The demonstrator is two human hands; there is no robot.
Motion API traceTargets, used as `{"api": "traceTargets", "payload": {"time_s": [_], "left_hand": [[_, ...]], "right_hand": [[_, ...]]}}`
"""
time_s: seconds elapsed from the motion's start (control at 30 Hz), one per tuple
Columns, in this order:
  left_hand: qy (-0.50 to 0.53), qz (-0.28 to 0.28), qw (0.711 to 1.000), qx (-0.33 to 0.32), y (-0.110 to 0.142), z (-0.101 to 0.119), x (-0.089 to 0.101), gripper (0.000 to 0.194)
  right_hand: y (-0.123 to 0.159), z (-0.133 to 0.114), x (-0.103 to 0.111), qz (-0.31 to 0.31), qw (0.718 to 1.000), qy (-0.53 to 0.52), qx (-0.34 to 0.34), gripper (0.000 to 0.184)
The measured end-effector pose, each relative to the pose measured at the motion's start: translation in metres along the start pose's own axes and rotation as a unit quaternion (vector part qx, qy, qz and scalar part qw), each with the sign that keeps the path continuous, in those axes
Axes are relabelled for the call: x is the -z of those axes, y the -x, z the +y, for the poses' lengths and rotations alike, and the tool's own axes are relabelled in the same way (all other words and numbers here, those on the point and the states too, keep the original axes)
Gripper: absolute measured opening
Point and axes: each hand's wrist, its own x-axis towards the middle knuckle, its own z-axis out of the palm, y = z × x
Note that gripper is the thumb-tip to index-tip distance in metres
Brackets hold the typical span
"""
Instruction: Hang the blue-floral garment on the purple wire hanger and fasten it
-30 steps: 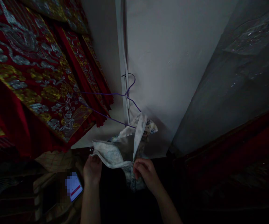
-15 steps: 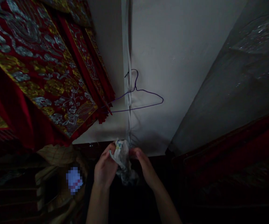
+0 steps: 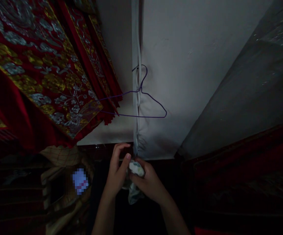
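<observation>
A crumpled piece of light patterned cloth (image 3: 135, 195) is bunched between my hands at the lower middle of the view. My right hand (image 3: 151, 179) is closed around its upper part, with the thumb across it. My left hand (image 3: 119, 168) is beside the cloth, its index finger raised and curved and its thumb apart from it; whether its hidden fingers touch the cloth I cannot tell. Above both hands a thin purple wire hanger (image 3: 153, 116) hangs tilted by its hook against the wall.
White cords (image 3: 139, 49) run down the pale wall (image 3: 180, 65). Red cloth with gold and silver embroidery (image 3: 50, 71) hangs at the left, overlapping the hanger's left end. At lower left stands a chair-like wooden frame (image 3: 44, 189) with a blurred blue item (image 3: 80, 181). Clear sheeting (image 3: 241, 75) covers the right.
The cloth has shifted from my left fingers into my right hand, which has closed on it. My left index finger has lifted away. The hanger has swung and tilts differently.
</observation>
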Motion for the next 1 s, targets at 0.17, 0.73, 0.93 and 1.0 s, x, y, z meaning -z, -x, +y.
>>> {"api": "traceTargets", "payload": {"time_s": [0.17,0.73,0.93,1.0], "left_hand": [[-0.108,-0.239,0.951,0.163,0.027,-0.025,0.001,0.058],[-0.351,-0.276,0.889,0.101,-0.034,0.011,0.055,0.050],[-0.444,-0.278,0.850,0.058,-0.072,0.001,0.093,0.031],[-0.462,-0.234,0.855,-0.030,-0.090,0.016,0.093,0.034]], "right_hand": [[-0.011,-0.027,0.046,-0.044,0.993,0.068,0.091,0.008],[-0.186,-0.028,0.146,0.245,0.934,0.258,0.032,0.021],[-0.136,-0.044,0.183,0.234,0.925,0.297,0.023,0.019],[-0.126,-0.048,0.182,0.225,0.929,0.289,0.057,0.019]]}}
